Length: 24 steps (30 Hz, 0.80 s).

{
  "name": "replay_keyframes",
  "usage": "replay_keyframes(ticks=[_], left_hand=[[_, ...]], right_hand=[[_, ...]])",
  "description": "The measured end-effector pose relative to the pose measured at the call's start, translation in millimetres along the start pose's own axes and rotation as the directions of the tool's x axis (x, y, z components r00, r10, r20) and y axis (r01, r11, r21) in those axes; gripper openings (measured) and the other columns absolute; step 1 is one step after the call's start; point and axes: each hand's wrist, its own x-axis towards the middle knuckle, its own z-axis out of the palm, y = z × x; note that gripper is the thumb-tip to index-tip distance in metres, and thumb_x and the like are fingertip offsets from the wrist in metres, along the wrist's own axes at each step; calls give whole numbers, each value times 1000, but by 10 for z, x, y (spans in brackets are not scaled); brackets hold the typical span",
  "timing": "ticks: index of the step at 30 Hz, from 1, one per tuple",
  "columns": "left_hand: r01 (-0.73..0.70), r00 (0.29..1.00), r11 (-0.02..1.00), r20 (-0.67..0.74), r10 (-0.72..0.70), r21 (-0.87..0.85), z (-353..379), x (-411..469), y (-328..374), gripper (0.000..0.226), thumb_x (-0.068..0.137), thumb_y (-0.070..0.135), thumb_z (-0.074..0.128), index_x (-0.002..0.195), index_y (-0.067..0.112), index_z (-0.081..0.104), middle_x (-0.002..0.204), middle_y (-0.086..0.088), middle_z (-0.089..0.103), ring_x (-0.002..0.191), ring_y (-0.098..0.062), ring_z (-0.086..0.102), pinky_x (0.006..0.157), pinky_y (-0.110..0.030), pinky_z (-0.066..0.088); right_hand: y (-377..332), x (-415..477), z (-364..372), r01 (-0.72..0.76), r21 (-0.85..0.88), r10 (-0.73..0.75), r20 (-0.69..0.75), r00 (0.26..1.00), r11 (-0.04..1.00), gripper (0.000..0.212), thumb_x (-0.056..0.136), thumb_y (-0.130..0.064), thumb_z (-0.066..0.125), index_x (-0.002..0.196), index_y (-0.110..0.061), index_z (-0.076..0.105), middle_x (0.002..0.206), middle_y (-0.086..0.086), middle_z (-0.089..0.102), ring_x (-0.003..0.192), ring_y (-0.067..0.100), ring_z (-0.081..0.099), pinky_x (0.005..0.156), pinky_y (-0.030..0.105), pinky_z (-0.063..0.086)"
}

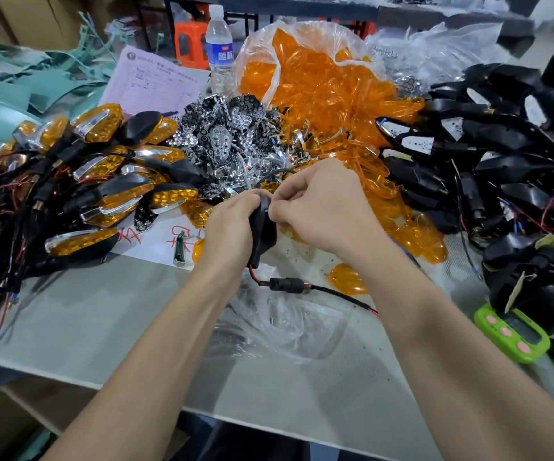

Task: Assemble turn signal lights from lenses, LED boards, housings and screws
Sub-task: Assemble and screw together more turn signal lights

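A black turn signal housing (pixel 263 231) is held upright above the table centre. My left hand (pixel 232 224) grips its left side, fingers curled over the top. My right hand (pixel 318 207) is curled against the housing's top right edge, its fingertips pinching there; what they pinch is hidden. The housing's black stem and red-black wire (pixel 288 285) trail down onto the table. Orange lenses (pixel 328 94) fill a clear bag behind. Chrome LED reflector boards (pixel 225 141) lie piled in the middle. Bare black housings (pixel 488 154) are heaped at right. Finished lights (pixel 102 181) lie at left.
A water bottle (pixel 218 51) stands at the back beside a pink sheet of paper (pixel 152 81). A green timer (pixel 515 334) sits at the right front. Crumpled clear plastic (pixel 285 324) lies under my forearms. Teal scraps (pixel 19 81) cover the far left. The table's front edge (pixel 202 407) is near.
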Motion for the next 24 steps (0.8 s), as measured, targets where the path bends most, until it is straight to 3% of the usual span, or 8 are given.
replay_keyframes(ticks=[2, 5, 9, 14, 18, 20, 22, 24], left_hand=[[-5, 1000, 1000, 8, 5, -13, -5, 13, -6, 27, 81, 27, 51, 77, 18, 76, 85, -1, 73, 87, -25, 62, 93, -62, 55], [-71, 997, 997, 34, 70, 11, 6, 7, -5, 26, 82, 24, 49, 79, 14, 73, 80, 3, 72, 77, -15, 61, 76, -43, 52], [-76, 996, 996, 52, 74, 39, 23, -3, -4, 26, 83, 25, 50, 81, 18, 76, 80, 1, 71, 76, -15, 60, 72, -40, 48], [-30, 999, 999, 46, 29, 26, 17, -6, 47, 31, 89, 28, 50, 79, 31, 79, 81, -4, 73, 79, -19, 64, 68, -33, 54], [15, 999, 1000, 36, -14, -2, 6, 21, 114, 32, 88, 32, 48, 80, 27, 78, 81, -16, 70, 75, -25, 60, 68, -33, 45], [37, 999, 998, 41, -35, -46, -2, 21, 119, 33, 99, 26, 47, 86, 21, 77, 76, -15, 69, 63, -23, 59, 58, -27, 44], [110, 993, 982, 57, -102, -152, -3, 5, 134, 31, 105, 23, 47, 93, 15, 75, 76, -15, 67, 52, -20, 57, 45, -22, 41], [201, 979, 943, 93, -182, -267, -4, -17, 169, 26, 106, 24, 49, 98, 12, 72, 83, -17, 62, 47, -19, 56, 37, -21, 38]], right_hand=[[-26, 6, -24, 12, -78, -13, -10, 1000, 997, 16, 78, -15, 75, 64, -22, 78, 57, -6, 70, 59, 5, 64, 58, 23, 57], [-79, 30, -44, 21, -176, -18, 18, 1000, 984, 20, 80, -16, 73, 63, -27, 75, 65, -7, 71, 67, 13, 67, 62, 29, 59], [-85, 82, -95, -8, -195, 18, 52, 999, 981, 15, 76, -20, 77, 61, -22, 77, 62, -2, 72, 59, 12, 65, 59, 32, 61], [112, 147, -223, -186, 96, 166, 184, 969, 978, 22, 73, -32, 87, 63, -15, 78, 60, 2, 73, 48, 7, 58, 50, 21, 49], [392, 97, -305, -213, 211, 204, 65, 977, 954, 17, 79, -27, 85, 66, -18, 79, 63, 1, 74, 52, 8, 61, 58, 25, 55], [538, 63, -344, -207, 43, 208, -37, 977, 978, 13, 81, -27, 82, 69, -22, 78, 69, -1, 75, 59, 9, 67, 61, 30, 59], [641, 22, -380, -207, -255, 189, -94, 978, 945, 1, 83, -27, 78, 82, -27, 77, 84, -3, 76, 71, 12, 70, 67, 34, 61], [713, -35, -385, -211, -398, 200, -71, 977, 893, 22, 83, -29, 78, 105, -29, 74, 95, 0, 73, 80, 18, 69, 77, 39, 61]])
